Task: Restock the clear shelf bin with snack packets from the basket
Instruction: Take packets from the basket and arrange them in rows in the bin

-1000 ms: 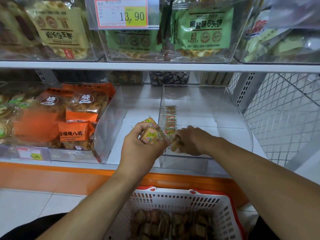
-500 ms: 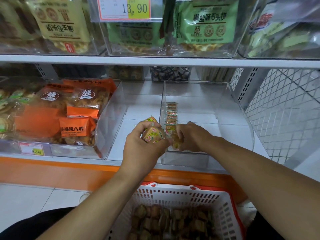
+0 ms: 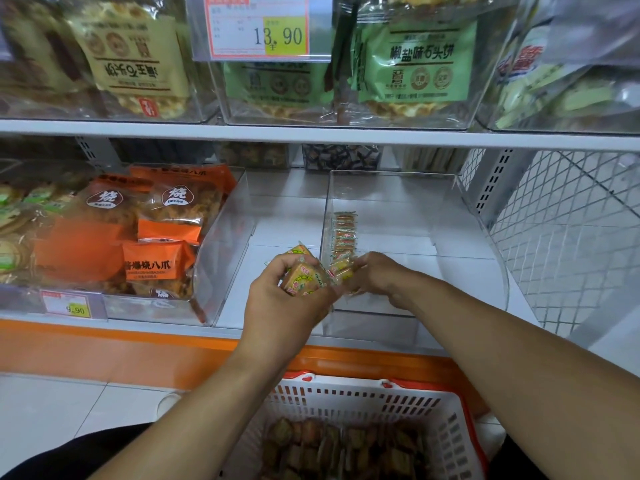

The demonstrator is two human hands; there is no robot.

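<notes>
At far left on the lower shelf, a clear bin (image 3: 221, 258) is sitting packed with orange snack bags (image 3: 157, 258), a yellow 9.90 price tag (image 3: 71, 306) clipped at its front edge. Moving toward the centre, the person's left hand (image 3: 282, 306) is reaching up over the shelf lip, its fingers curling round a small stack of yellow snack packets (image 3: 304, 277) held just outside the left wall of the clear shelf bin (image 3: 485, 271). Touching that stack from the right, the right hand (image 3: 375, 275) is pinching one more yellow packet (image 3: 341, 268) at the bin's front-left corner, knuckles facing the camera. Behind the hands, a row of packets (image 3: 343, 235) is standing on edge along the bin's left wall, while the rest of the bin's floor is showing bare. At bottom centre, the white basket (image 3: 346, 398) with red trim is resting below the forearms, holding many more packets (image 3: 343, 448) in shadow. Overhead, green bags (image 3: 419, 67) are filling an upper bin beside a 13.90 price label (image 3: 261, 27), and at right a white wire mesh panel (image 3: 568, 244) is closing off the shelf.
</notes>
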